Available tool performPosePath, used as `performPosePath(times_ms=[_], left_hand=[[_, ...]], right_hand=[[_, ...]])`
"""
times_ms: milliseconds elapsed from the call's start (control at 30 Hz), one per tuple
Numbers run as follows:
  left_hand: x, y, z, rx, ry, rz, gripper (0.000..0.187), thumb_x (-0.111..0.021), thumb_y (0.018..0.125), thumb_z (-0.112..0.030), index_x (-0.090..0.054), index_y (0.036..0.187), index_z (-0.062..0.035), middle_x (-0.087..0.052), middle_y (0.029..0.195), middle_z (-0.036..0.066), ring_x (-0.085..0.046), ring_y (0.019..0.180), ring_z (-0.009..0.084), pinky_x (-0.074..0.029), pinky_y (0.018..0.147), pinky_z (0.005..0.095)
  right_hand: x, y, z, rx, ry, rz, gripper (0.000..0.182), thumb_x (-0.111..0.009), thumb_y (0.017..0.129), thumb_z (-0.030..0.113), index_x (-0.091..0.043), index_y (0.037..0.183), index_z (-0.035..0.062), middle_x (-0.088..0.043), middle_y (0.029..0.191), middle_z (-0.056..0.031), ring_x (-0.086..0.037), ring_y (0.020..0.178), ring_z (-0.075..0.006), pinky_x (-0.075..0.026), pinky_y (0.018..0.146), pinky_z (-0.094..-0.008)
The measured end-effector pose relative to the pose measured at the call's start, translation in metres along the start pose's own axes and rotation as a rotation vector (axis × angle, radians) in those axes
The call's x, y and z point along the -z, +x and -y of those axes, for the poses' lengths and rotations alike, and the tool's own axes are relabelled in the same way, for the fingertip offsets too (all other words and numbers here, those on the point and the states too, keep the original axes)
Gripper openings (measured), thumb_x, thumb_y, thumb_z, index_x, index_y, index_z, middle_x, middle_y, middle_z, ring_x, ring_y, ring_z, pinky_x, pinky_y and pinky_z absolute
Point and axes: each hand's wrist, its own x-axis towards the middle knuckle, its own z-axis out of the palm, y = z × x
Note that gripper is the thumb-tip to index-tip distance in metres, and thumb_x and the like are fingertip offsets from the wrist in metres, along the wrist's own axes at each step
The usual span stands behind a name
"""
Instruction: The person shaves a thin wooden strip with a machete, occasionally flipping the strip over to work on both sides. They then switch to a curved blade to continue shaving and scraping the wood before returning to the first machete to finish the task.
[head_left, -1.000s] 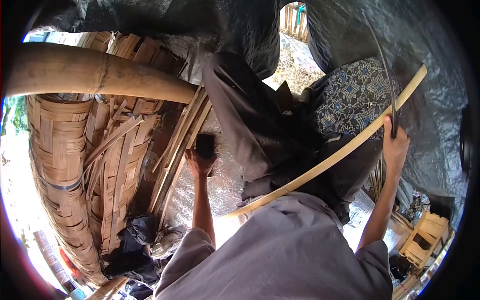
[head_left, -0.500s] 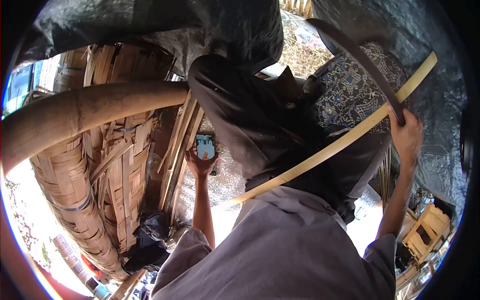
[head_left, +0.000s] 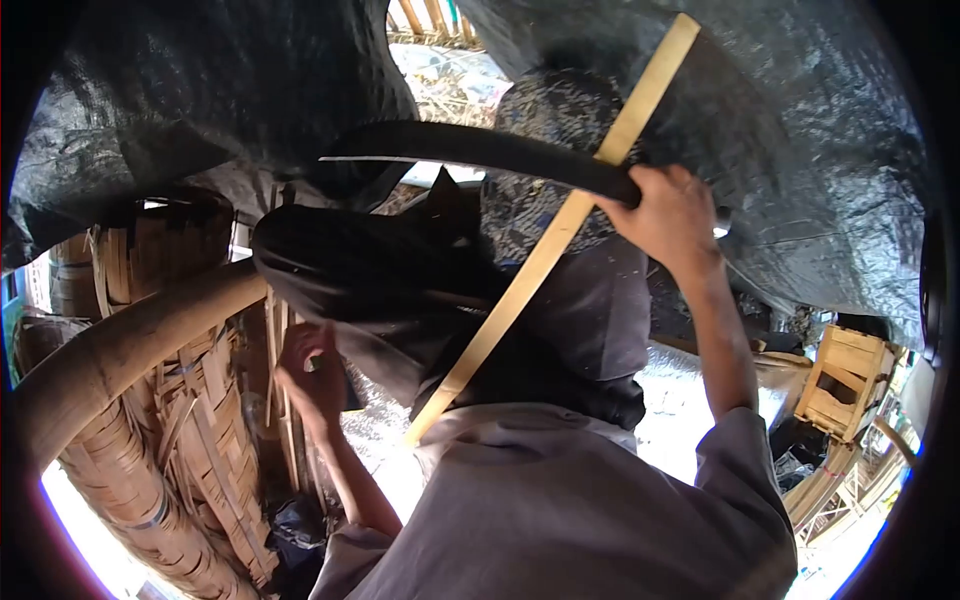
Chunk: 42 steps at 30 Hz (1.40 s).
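Observation:
My right hand (head_left: pixel 672 215) is closed round the handle end of a machete (head_left: pixel 470 148) with a long, dark, curved blade. The blade reaches left across my view, over my bent knee. It crosses above a pale bamboo strip (head_left: pixel 535 275), close to my knuckles. That strip runs slantwise from my waist over my lap to the upper right. Low on the left, my left hand (head_left: pixel 310 375) is raised beside my leg, its fingers curved and apart with a gap showing between them. A dark edge of the phone (head_left: pixel 350 390) shows just behind it, mostly hidden.
A thick bamboo pole (head_left: pixel 150 325) curves in from the left, near rolled woven bamboo panels (head_left: pixel 140 480). Dark plastic sheeting (head_left: pixel 800 150) hangs above and to the right. A patterned cloth (head_left: pixel 535 200) lies beyond my lap. At the right stands a wooden crate (head_left: pixel 845 380).
My left hand has come away from the phone. My right hand has swung the machete down and left, so its blade now lies nearly level. The view has turned to the right.

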Motion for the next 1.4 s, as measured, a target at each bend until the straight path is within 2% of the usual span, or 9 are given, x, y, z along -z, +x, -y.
performPosePath(times_ms=[100,200,300,367,567,700,933,1133,1400], left_hand=[[-0.063,-0.001,-0.054,-0.156,-0.347,0.332,0.015,-0.062,0.082,-0.009,-0.058,0.091,0.0024,-0.063,0.076,0.010,-0.061,0.070,0.0139,-0.048,0.063,0.0253],[-0.116,-0.001,-0.074,-0.266,-0.349,0.604,0.018,-0.060,0.084,-0.012,-0.051,0.087,0.0030,-0.058,0.064,0.013,-0.059,0.057,0.0176,-0.045,0.050,0.0274],[-0.140,-0.009,-0.074,-0.454,-0.300,0.571,0.018,-0.057,0.086,-0.013,-0.049,0.082,0.0026,-0.054,0.055,0.012,-0.055,0.047,0.0181,-0.041,0.044,0.0289],[-0.141,-0.014,-0.081,-0.096,-0.420,0.677,0.018,-0.053,0.088,-0.015,-0.049,0.083,0.0022,-0.052,0.050,0.010,-0.051,0.041,0.0144,-0.038,0.041,0.0279],[-0.127,-0.012,-0.092,0.236,-0.891,0.673,0.026,-0.051,0.091,-0.028,-0.047,0.093,-0.0025,-0.044,0.051,-0.001,-0.038,0.037,0.0040,-0.027,0.032,0.0200],[-0.135,-0.006,-0.103,0.231,-0.966,0.628,0.030,-0.050,0.091,-0.034,-0.046,0.091,-0.0033,-0.037,0.050,-0.004,-0.033,0.035,0.0021,-0.024,0.029,0.0190],[-0.148,0.008,-0.117,0.096,-0.833,0.648,0.034,-0.051,0.090,-0.036,-0.049,0.086,-0.0022,-0.048,0.054,0.002,-0.038,0.036,0.0045,-0.028,0.032,0.0190],[-0.169,0.024,-0.127,0.271,-0.839,0.890,0.040,-0.046,0.090,-0.044,-0.047,0.078,-0.0064,-0.037,0.050,-0.002,-0.032,0.034,0.0057,-0.026,0.033,0.0206],[-0.170,0.027,-0.132,0.343,-0.809,0.922,0.043,-0.043,0.090,-0.049,-0.043,0.073,-0.0087,-0.032,0.048,-0.005,-0.027,0.033,0.0044,-0.021,0.031,0.0206]], right_hand=[[-0.001,0.004,0.002,-0.003,0.039,0.049,0.049,-0.067,0.066,0.055,-0.064,0.068,0.0060,-0.060,0.059,-0.0132,-0.063,0.057,-0.0296,-0.051,0.053,-0.0392],[0.002,0.001,0.003,0.031,0.053,-0.018,0.057,-0.063,0.067,0.062,-0.063,0.065,0.0053,-0.059,0.056,-0.0131,-0.062,0.055,-0.0299,-0.051,0.052,-0.0393],[0.006,-0.003,0.000,0.009,0.093,0.064,0.067,-0.055,0.067,0.071,-0.063,0.065,0.0037,-0.059,0.057,-0.0145,-0.063,0.058,-0.0315,-0.051,0.055,-0.0407],[0.001,-0.007,-0.008,-0.005,0.115,0.029,0.067,-0.056,0.067,0.070,-0.063,0.066,0.0033,-0.060,0.057,-0.0147,-0.063,0.060,-0.0321,-0.051,0.057,-0.0411],[0.034,0.005,-0.018,-0.081,0.172,-0.110,0.061,-0.057,0.071,0.064,-0.064,0.071,0.0032,-0.060,0.062,-0.0161,-0.061,0.064,-0.0343,-0.050,0.059,-0.0416],[0.032,0.011,-0.020,-0.135,0.236,-0.030,0.059,-0.056,0.075,0.060,-0.066,0.073,0.0018,-0.060,0.065,-0.0200,-0.061,0.069,-0.0358,-0.049,0.064,-0.0429],[0.027,0.016,-0.014,-0.008,0.174,-0.077,0.064,-0.054,0.073,0.066,-0.067,0.073,0.0034,-0.059,0.061,-0.0197,-0.062,0.062,-0.0348,-0.051,0.060,-0.0417],[0.015,0.037,-0.007,0.020,0.139,0.057,0.063,-0.051,0.072,0.067,-0.068,0.075,0.0069,-0.059,0.062,-0.0190,-0.062,0.063,-0.0355,-0.050,0.059,-0.0429],[0.006,0.032,-0.006,0.032,0.166,0.111,0.072,-0.045,0.072,0.072,-0.068,0.078,0.0042,-0.058,0.062,-0.0213,-0.062,0.062,-0.0346,-0.050,0.060,-0.0418]])
